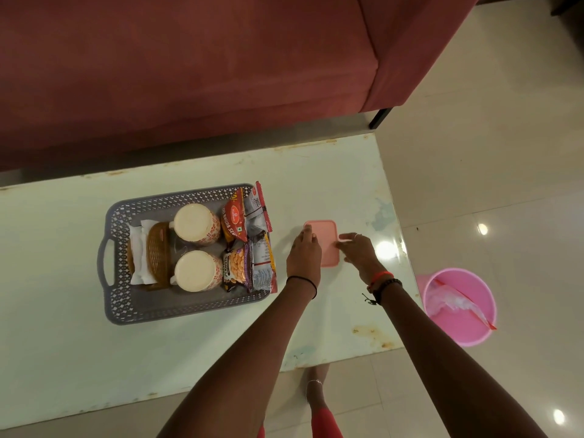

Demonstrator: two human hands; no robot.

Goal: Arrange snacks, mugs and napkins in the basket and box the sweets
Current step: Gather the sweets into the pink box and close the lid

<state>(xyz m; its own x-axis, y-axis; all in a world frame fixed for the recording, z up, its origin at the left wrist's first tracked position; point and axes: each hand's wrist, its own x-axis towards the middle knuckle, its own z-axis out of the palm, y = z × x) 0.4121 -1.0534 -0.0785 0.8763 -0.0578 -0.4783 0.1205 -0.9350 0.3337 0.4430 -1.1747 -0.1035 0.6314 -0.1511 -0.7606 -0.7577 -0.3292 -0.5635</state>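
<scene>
Head view: both hands' grips [304, 252] [358, 251] on pink box [325, 240], beside basket's [186, 306] "Haldiram's" packet [234, 220].

We're in a home, a living room by the look of it: a red sofa [189, 67] behind a low white table [189, 358], glossy floor tiles [493, 153], and a pink bin [459, 308] alongside.

The basket [186, 308] is grey with a pierced diamond lattice. Both mugs [196, 227] are cream with small red motifs, perhaps flowers. The box [325, 238] is plain pink, the bucket [459, 306] brighter pink, the sofa [189, 64] dark red, the table [63, 327] pale with rusty specks.
</scene>
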